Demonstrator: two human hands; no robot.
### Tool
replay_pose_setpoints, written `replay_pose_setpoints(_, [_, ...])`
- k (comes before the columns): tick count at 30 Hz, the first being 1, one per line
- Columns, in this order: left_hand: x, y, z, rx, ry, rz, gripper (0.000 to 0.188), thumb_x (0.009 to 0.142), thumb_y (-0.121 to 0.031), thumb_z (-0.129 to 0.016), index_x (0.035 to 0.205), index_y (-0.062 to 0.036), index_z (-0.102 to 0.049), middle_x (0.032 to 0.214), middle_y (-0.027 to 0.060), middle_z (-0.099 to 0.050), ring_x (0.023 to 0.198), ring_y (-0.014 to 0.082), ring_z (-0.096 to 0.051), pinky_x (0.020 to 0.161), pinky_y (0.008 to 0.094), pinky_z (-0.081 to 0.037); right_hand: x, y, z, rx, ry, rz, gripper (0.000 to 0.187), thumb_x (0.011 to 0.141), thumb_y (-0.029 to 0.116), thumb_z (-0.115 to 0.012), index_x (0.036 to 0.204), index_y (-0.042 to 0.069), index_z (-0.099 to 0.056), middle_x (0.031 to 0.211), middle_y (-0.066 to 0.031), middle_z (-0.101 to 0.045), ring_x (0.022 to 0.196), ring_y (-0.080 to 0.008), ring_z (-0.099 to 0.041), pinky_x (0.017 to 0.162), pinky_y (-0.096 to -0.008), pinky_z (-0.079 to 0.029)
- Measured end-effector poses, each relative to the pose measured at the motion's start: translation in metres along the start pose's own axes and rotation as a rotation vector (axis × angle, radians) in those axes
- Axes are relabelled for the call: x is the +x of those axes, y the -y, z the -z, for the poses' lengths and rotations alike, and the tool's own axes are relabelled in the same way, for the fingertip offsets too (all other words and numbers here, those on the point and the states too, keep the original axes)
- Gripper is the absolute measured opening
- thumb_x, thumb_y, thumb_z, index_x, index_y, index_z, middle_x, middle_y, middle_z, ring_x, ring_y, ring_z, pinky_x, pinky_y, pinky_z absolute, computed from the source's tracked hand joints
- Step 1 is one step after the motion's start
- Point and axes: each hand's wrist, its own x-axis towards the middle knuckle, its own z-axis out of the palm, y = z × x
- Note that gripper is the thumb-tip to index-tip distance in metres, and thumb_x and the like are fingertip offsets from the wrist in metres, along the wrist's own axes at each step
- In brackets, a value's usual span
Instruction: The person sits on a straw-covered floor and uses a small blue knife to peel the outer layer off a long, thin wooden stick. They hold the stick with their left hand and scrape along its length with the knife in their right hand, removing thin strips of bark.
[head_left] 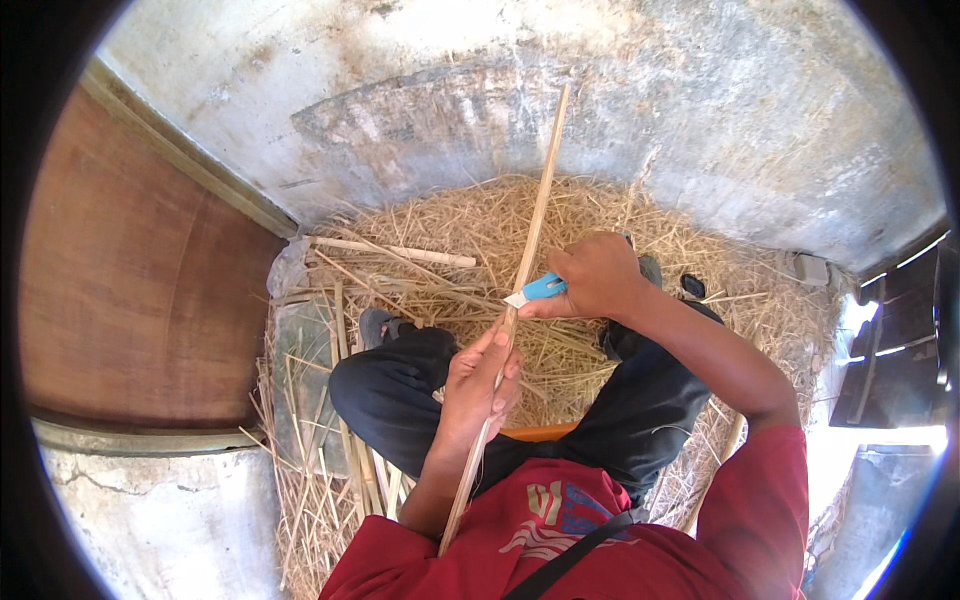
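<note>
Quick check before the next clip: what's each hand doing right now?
Left hand: closed around the long wooden strip.
Right hand: closed on the blue-handled knife, its blade at the strip.

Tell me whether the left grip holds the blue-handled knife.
No, the right grip holds the blue-handled knife, while the left grip holds the long strip.

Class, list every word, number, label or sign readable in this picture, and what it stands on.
Red shirt: pale and blue printed lettering on the front; described here, not copied out.
Blue-handled knife: no marking readable.
Wooden strip: none seen.
Wall: stains and scrapes, no readable text.
</note>
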Motion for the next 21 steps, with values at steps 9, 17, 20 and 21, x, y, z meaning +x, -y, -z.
replay_pose_setpoints(9, [-0.006,-0.007,-0.002,0.012,0.039,-0.011,0.045,0.100,-0.022,-0.047,0.142,-0.0082,-0.038,0.071,0.0003,-0.044,0.041,0.0016,-0.034,0.037,0.0166,-0.027,0.012,-0.020,0.004,-0.060,-0.125,0.004,0.073,0.063,0.081,-0.057,0.053,0.010,-0.045,0.047,-0.0055,-0.046,0.042,-0.0272,-0.052,0.042,-0.0383,-0.040])
replay_pose_setpoints(17, [-0.024,0.000,0.003,0.013,0.033,0.001,0.044,0.100,-0.021,-0.046,0.141,-0.0074,-0.039,0.072,-0.0003,-0.044,0.042,0.0015,-0.034,0.036,0.0160,-0.027,0.020,-0.048,-0.002,-0.089,-0.145,-0.194,0.077,0.067,0.085,-0.048,0.053,0.010,-0.053,0.045,-0.0051,-0.050,0.039,-0.0256,-0.054,0.041,-0.0384,-0.043])
replay_pose_setpoints(20, [-0.031,0.006,0.004,-0.009,0.070,0.025,0.043,0.101,-0.021,-0.045,0.141,-0.0069,-0.039,0.072,-0.0003,-0.044,0.043,0.0016,-0.034,0.036,0.0163,-0.027,0.012,-0.061,-0.001,-0.132,-0.132,-0.152,0.076,0.070,0.084,-0.048,0.053,0.010,-0.055,0.044,-0.0034,-0.050,0.040,-0.0234,-0.054,0.041,-0.0379,-0.045])
replay_pose_setpoints(21, [-0.034,0.006,0.005,-0.021,0.083,0.030,0.043,0.101,-0.021,-0.045,0.141,-0.0065,-0.039,0.072,-0.0005,-0.043,0.043,0.0017,-0.034,0.037,0.0166,-0.028,0.014,-0.061,-0.001,-0.120,-0.122,-0.127,0.073,0.071,0.081,-0.050,0.054,0.011,-0.055,0.044,-0.0035,-0.050,0.040,-0.0223,-0.055,0.041,-0.0376,-0.046])
